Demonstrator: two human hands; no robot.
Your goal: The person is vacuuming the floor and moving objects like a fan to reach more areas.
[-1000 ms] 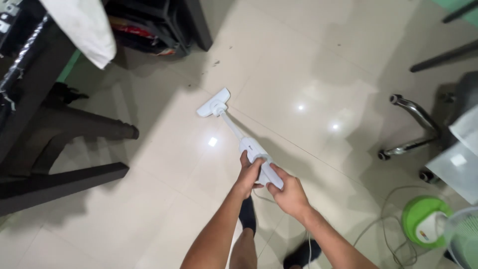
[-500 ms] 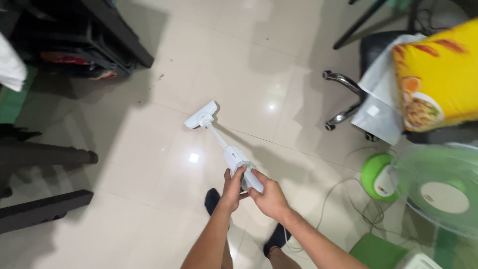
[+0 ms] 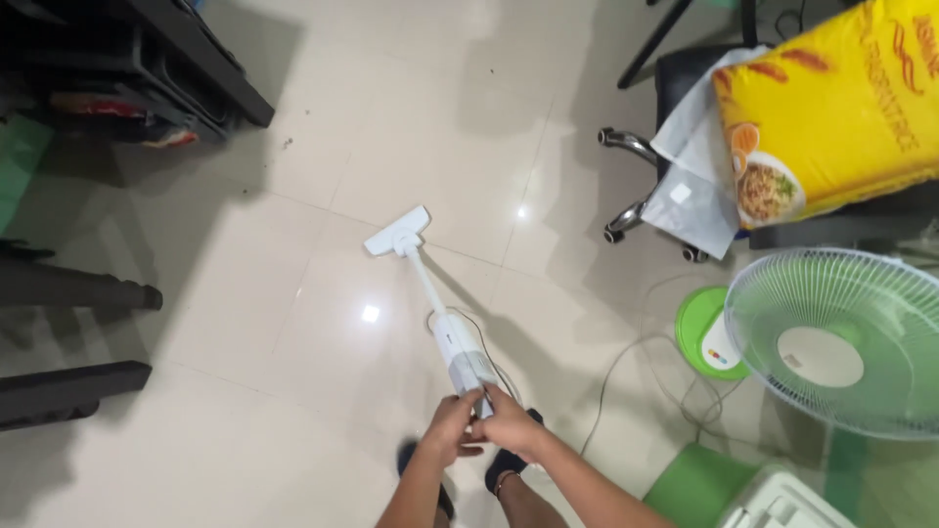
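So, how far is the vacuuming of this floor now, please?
In hand: both the left hand and the right hand grip the white stick vacuum, its head flat on the tiles. Done: the glossy tiles near it look clean. Left: dark specks by the black shelf remain.

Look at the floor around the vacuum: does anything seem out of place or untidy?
Yes. A yellow sack sits on an office chair rather than on a shelf. Loose cables trail across the tiled floor near the green fan. Dark specks lie by the black furniture. Both hands, left hand and right hand, grip the vacuum.
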